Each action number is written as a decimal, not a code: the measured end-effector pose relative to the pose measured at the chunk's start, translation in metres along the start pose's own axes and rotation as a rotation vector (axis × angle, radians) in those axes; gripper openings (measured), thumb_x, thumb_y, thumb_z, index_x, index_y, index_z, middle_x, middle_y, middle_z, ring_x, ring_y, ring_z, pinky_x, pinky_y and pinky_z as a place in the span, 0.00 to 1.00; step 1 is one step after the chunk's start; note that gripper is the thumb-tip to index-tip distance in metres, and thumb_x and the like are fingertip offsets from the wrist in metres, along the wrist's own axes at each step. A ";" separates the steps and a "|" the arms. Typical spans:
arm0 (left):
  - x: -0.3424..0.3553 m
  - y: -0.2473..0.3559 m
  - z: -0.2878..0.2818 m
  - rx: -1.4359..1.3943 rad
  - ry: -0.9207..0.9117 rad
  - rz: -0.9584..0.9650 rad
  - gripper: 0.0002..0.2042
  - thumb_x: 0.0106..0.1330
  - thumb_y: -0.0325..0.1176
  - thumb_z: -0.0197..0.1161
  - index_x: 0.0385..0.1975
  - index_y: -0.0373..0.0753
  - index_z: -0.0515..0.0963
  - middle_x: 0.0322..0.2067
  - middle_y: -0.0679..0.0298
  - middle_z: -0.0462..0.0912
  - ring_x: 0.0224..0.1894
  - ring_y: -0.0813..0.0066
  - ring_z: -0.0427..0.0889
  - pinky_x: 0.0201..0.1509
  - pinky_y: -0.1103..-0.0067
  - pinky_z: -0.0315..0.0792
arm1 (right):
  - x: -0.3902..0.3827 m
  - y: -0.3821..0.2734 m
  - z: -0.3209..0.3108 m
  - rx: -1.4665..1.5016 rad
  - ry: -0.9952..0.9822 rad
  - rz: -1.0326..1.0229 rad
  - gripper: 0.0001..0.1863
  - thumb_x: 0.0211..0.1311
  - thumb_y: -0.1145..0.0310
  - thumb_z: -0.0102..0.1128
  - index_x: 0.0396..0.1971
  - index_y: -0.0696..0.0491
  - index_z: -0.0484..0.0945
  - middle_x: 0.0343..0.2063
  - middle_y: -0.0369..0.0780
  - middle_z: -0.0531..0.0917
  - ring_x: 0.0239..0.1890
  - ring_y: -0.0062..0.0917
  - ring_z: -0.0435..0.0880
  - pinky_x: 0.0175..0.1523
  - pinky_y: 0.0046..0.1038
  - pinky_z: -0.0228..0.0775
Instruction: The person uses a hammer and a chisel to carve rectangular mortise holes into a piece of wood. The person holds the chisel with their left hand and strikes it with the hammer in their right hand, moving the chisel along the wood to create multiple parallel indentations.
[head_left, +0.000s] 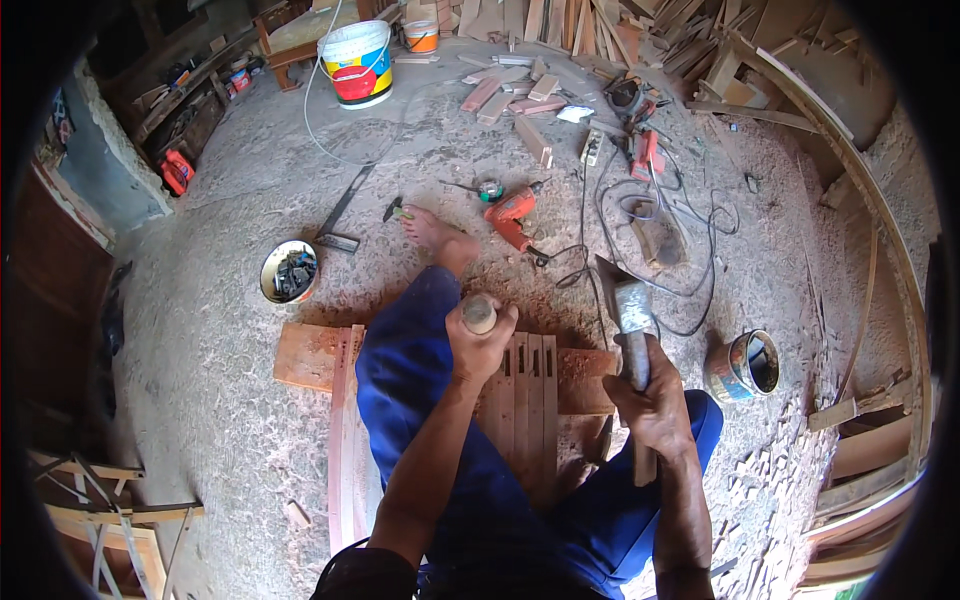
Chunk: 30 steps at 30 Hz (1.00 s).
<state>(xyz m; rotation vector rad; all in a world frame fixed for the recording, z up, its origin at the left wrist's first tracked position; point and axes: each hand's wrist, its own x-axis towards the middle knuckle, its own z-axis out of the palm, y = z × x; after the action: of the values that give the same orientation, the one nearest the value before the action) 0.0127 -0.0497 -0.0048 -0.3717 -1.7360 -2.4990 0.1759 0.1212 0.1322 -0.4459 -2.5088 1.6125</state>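
My left hand is closed round the upright handle of a chisel; its round wooden butt faces up and the blade is hidden below. Under it lie several wooden strips side by side, with narrow slots cut near their far ends. They rest across a thick wooden block. My right hand grips the wooden handle of a hatchet, raised to the right of the strips. Its head has a dark blade and a silvery wrapped part. My left leg lies over more strips.
An orange power drill, a try square and a red power tool with cables lie ahead. A tub of dark pieces stands left, a paint can right. Farther off are a white bucket and offcuts.
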 end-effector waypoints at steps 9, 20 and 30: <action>0.004 -0.012 0.004 0.043 -0.049 0.108 0.08 0.60 0.16 0.64 0.32 0.34 0.72 0.20 0.67 0.75 0.18 0.82 0.73 0.20 0.79 0.68 | -0.004 -0.007 0.010 0.139 -0.048 0.071 0.24 0.60 0.75 0.65 0.57 0.55 0.73 0.28 0.32 0.78 0.29 0.14 0.74 0.35 0.23 0.69; 0.005 -0.004 0.005 0.062 -0.007 0.065 0.08 0.58 0.18 0.67 0.29 0.34 0.74 0.21 0.68 0.76 0.20 0.84 0.74 0.23 0.82 0.69 | -0.004 0.006 0.019 -0.039 -0.089 0.007 0.24 0.59 0.75 0.65 0.57 0.57 0.72 0.28 0.36 0.80 0.29 0.19 0.77 0.35 0.26 0.71; 0.007 -0.019 0.005 0.066 0.008 0.109 0.08 0.59 0.16 0.65 0.31 0.34 0.73 0.20 0.68 0.75 0.18 0.83 0.74 0.19 0.82 0.68 | 0.002 0.016 0.031 0.058 -0.086 -0.006 0.23 0.57 0.71 0.66 0.53 0.59 0.74 0.27 0.39 0.79 0.30 0.23 0.77 0.37 0.30 0.72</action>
<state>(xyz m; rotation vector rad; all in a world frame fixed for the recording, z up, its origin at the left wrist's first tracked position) 0.0026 -0.0380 -0.0184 -0.4375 -1.7406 -2.3588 0.1689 0.1012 0.1047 -0.3696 -2.5132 1.7325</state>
